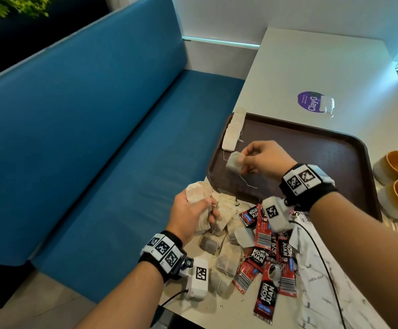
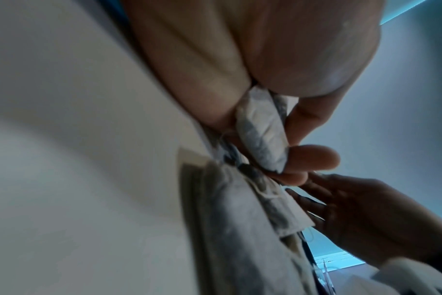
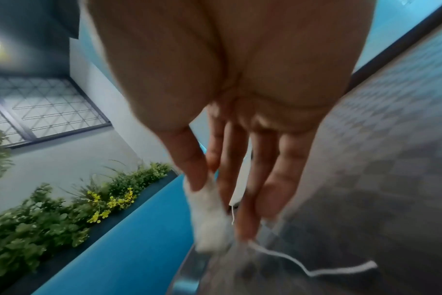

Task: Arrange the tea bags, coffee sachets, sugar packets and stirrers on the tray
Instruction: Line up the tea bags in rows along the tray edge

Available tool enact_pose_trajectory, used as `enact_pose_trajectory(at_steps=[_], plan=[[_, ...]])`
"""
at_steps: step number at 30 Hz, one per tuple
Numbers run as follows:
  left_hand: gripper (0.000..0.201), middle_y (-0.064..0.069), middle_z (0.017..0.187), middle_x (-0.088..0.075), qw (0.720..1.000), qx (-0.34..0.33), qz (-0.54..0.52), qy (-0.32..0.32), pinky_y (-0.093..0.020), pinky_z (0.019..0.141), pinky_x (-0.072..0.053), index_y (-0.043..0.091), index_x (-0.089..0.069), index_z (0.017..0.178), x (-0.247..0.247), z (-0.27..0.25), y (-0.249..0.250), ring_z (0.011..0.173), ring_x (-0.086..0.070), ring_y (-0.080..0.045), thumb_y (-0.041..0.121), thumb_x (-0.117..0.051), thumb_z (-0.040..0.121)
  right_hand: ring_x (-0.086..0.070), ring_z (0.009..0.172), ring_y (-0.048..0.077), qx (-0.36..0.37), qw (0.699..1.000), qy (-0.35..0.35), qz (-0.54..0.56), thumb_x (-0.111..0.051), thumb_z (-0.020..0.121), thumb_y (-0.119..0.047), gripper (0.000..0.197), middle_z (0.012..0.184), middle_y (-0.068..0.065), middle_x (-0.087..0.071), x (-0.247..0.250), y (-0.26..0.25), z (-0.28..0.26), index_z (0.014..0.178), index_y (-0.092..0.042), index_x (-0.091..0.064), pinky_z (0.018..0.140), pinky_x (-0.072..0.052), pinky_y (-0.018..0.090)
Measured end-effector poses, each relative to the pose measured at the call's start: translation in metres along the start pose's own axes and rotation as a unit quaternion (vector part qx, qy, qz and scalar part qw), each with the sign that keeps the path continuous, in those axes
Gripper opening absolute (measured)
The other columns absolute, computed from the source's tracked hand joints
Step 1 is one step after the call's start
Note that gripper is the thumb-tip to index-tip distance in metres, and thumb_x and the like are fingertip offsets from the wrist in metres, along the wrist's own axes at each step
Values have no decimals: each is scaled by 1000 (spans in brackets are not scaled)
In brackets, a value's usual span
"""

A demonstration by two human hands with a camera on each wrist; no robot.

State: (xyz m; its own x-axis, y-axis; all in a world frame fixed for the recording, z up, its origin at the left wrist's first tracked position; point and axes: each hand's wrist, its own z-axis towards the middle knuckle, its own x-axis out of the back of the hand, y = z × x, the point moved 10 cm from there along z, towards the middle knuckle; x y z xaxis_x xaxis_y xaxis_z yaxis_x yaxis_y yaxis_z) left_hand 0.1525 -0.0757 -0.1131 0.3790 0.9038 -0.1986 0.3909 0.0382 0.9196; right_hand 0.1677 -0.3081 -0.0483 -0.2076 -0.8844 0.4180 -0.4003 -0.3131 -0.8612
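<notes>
While R hand pinches one pale, puffy tea bag w/ white string dangling above brown tray, L hand grips a bunch of crumpled beige bags at worktop edge. Row of bags on tray's far-left rim; red Kopi Juan sachets heaped nr wrists.

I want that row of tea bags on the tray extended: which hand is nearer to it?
Right. The right hand hovers over the tray just below the row of tea bags, pinching one tea bag. The left hand is off the tray, gripping a bunch.
</notes>
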Motion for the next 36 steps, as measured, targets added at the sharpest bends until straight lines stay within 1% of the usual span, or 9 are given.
enact_pose_trajectory(at_steps=[2, 4, 9, 15, 19, 23, 26, 32, 36], plan=[[16, -29, 71, -64, 1000, -2, -1, 0, -31, 50, -51, -18, -58, 97, 1, 1, 0, 48, -54, -25, -3, -55, 100, -73, 75, 32, -21, 996, -82, 2, -76, 90, -9, 13, 90, 25, -74, -17, -3, 9, 95, -4, -65, 61, -59, 35], [12, -29, 72, -65, 1000, -4, 2, 0, -32, 51, -51, -14, -59, 97, 0, 1, 1, 49, -54, -26, -2, -57, 99, -73, 74, 32, -16, 995, -96, -1, -75, 90, -8, 12, 84, 23, -71, -23, -9, 21, 94, -5, -64, 55, -54, 30], [7, -27, 71, -65, 1000, -10, 9, -6, -30, 50, -50, -11, -57, 99, -1, 0, 3, 49, -53, -26, -5, -59, 97, -67, 66, 21, -19, 996, 5, -83, -73, 93, -16, 10, 83, 13, -71, -14, -1, 64, 91, -10, -66, 60, -60, 35], [3, -26, 72, -68, 1000, -17, 17, -5, -32, 53, -50, -6, -60, 98, 1, 2, 1, 52, -54, -27, -3, -61, 97, -66, 67, 19, -16, 994, 54, -95, -76, 91, -20, 14, 84, 5, -66, -4, 2, 87, 82, -17, -66, 52, -60, 34], [2, -27, 73, -67, 1000, -18, 17, -8, -31, 53, -50, -4, -60, 98, 1, 2, 1, 51, -54, -27, -3, -62, 97, -66, 71, 19, 0, 992, 82, -96, -82, 85, -22, 17, 91, 4, -64, 2, 0, 91, 90, -22, -65, 50, -58, 33], [10, -27, 73, -68, 1000, -17, 16, -5, -32, 53, -50, -9, -57, 103, 1, 2, 1, 51, -54, -26, -3, -62, 97, -61, 68, 18, 66, 981, 118, -136, -86, 78, -25, 28, 78, -1, -61, 7, -13, 89, 91, -22, -62, 60, -56, 33], [11, -26, 73, -68, 1000, -18, 17, -4, -31, 53, -50, -9, -57, 105, 2, 2, 1, 50, -55, -26, -3, -62, 97, -57, 68, 17, 74, 978, 68, -181, -90, 73, -28, 25, 72, -5, -58, -6, -14, 91, 88, -23, -71, 64, -50, 30], [12, -25, 75, -68, 1000, -17, 19, 1, -32, 54, -51, -7, -57, 107, 2, 2, 2, 51, -56, -27, -3, -62, 97, -58, 91, 15, 51, 965, 44, -255, -93, 68, -36, 31, 100, -2, -62, -13, -8, 95, 94, -33, -76, 80, -43, 25], [10, -23, 74, -69, 1000, -17, 15, 2, -33, 56, -51, -4, -59, 105, 2, 2, 1, 51, -56, -26, 0, -63, 97, -56, 84, 15, 52, 967, 43, -248, -93, 70, -34, 30, 92, -3, -61, -11, -9, 95, 94, -32, -76, 75, -43, 25]])
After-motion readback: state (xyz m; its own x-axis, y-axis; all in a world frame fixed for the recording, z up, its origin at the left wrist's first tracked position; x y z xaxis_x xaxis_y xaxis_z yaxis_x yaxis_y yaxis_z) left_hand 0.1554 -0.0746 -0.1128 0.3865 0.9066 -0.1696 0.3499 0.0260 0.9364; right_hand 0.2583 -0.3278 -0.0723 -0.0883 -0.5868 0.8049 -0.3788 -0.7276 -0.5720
